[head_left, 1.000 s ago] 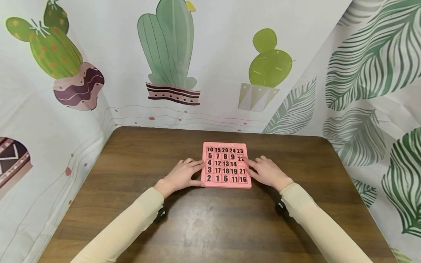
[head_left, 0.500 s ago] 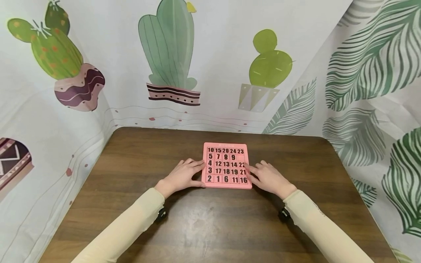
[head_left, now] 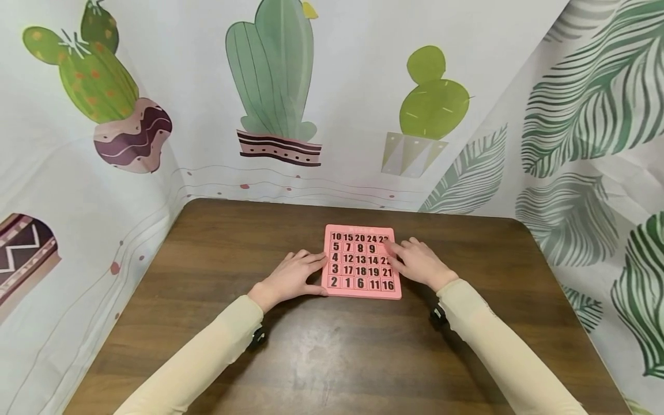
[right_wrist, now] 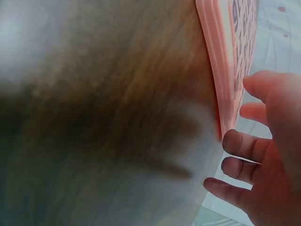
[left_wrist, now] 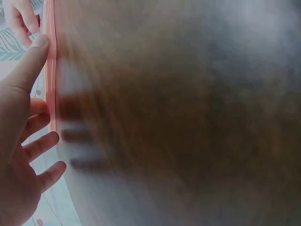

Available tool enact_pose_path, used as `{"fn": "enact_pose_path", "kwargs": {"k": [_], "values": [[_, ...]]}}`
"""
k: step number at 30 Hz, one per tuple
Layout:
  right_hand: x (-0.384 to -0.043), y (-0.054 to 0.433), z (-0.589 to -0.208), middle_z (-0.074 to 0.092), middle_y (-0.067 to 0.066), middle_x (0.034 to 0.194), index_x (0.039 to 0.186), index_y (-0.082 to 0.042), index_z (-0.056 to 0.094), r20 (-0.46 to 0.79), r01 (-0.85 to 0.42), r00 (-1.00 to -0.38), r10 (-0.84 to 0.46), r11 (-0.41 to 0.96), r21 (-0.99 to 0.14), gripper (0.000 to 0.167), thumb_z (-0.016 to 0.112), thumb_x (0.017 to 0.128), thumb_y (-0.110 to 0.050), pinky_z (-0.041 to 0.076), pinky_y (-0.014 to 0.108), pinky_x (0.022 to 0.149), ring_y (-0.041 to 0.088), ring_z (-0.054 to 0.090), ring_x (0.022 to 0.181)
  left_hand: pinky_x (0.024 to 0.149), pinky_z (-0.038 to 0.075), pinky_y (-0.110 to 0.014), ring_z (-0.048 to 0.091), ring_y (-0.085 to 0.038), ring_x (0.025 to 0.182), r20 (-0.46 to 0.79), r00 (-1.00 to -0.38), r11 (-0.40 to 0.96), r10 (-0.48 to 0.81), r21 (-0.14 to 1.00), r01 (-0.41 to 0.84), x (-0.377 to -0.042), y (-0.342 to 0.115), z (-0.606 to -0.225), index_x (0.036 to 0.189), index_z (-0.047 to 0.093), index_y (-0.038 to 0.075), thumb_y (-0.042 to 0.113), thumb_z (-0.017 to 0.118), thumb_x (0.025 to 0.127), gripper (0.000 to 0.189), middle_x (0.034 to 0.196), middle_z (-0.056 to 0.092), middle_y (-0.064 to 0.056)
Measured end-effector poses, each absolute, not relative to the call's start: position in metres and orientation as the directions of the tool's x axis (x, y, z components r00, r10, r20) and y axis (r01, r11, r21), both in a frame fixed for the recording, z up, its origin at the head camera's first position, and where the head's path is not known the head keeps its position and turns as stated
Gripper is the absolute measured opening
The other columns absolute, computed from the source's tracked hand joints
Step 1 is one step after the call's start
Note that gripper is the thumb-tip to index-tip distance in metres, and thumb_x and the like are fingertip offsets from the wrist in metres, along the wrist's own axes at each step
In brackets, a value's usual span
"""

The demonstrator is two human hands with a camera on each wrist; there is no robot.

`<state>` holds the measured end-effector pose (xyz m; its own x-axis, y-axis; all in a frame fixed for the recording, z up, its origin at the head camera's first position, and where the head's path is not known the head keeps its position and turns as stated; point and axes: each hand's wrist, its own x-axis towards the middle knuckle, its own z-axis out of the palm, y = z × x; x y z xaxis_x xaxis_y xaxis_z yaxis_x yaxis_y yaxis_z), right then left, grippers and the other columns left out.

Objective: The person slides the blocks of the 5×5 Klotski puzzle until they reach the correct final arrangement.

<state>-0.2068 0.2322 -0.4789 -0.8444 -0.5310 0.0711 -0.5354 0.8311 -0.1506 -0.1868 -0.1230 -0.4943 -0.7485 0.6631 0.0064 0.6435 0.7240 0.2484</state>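
Tabletop [head_left: 316, 357] bears a board [head_left: 361, 263] legible only in head view, left hand [head_left: 289, 278] and right hand [head_left: 421, 264] spread, touching it

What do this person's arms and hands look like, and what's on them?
The left sleeve and right sleeve are long and cream. A small black device sits at each wrist. The left hand and right hand wear no gloves.

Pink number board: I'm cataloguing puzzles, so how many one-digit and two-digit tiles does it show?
One-digit tiles: 9
Two-digit tiles: 15, two partly covered by the right hand
Total: 24
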Motion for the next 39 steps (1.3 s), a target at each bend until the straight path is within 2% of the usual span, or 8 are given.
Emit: {"fn": "enact_pose_path", "kwargs": {"k": [8,19,27,31,35,39], "values": [[-0.205,0.234,-0.483,0.067,0.011,0.089,0.146,-0.007,0.061,0.043,-0.515,-0.856,-0.515,0.845,-0.147,0.048,0.062,0.103,-0.027,0.046,0.048,0.079,0.029,0.052,0.083,0.106,0.041,-0.056,0.049,-0.025,0.134,0.012,-0.746,0.722,0.666,0.242,0.648,-0.188,-0.122,-0.497,0.156,0.051,0.014,0.068,0.070,0.087,0.089,0.161,0.047,-0.003],[-0.189,0.232,-0.481,0.063,0.005,0.081,0.144,-0.005,0.063,0.068,-0.556,-0.831,-0.552,0.821,-0.128,0.047,0.065,0.102,-0.028,0.044,0.043,0.072,0.025,0.047,0.077,0.111,0.038,-0.060,0.046,-0.025,0.137,-0.019,-0.763,0.741,0.646,0.254,0.621,-0.187,-0.122,-0.495,0.157,0.049,0.015,0.069,0.071,0.087,0.091,0.162,0.046,-0.003],[-0.196,0.227,-0.478,0.072,0.009,0.095,0.126,-0.006,0.077,0.145,-0.584,-0.810,-0.568,0.803,-0.117,0.032,0.065,0.102,-0.024,0.044,0.041,0.072,0.024,0.049,0.080,0.110,0.039,-0.059,0.047,-0.026,0.136,0.006,-0.760,0.735,0.650,0.247,0.631,-0.187,-0.121,-0.496,0.156,0.051,0.014,0.067,0.072,0.087,0.090,0.161,0.048,-0.004],[-0.205,0.219,-0.478,0.072,0.011,0.099,0.136,-0.008,0.071,0.133,-0.565,-0.824,-0.551,0.818,-0.107,0.039,0.064,0.102,-0.027,0.045,0.045,0.075,0.027,0.050,0.083,0.110,0.039,-0.060,0.047,-0.027,0.136,0.012,-0.758,0.731,0.653,0.253,0.634,-0.186,-0.121,-0.496,0.155,0.051,0.013,0.067,0.072,0.087,0.089,0.161,0.048,-0.004],[-0.211,0.211,-0.478,0.067,0.011,0.093,0.145,-0.012,0.064,0.076,-0.535,-0.845,-0.529,0.839,-0.104,0.046,0.062,0.103,-0.031,0.045,0.047,0.079,0.029,0.050,0.085,0.108,0.040,-0.058,0.048,-0.026,0.136,0.019,-0.754,0.727,0.656,0.249,0.639,-0.186,-0.121,-0.497,0.155,0.051,0.014,0.067,0.071,0.087,0.089,0.161,0.048,-0.004],[-0.213,0.207,-0.478,0.062,0.010,0.085,0.147,-0.014,0.062,0.055,-0.524,-0.852,-0.521,0.846,-0.104,0.047,0.062,0.103,-0.031,0.045,0.048,0.080,0.030,0.051,0.085,0.107,0.041,-0.057,0.048,-0.026,0.135,0.025,-0.751,0.724,0.660,0.248,0.644,-0.187,-0.121,-0.498,0.155,0.051,0.013,0.067,0.071,0.087,0.089,0.161,0.048,-0.004]]}}
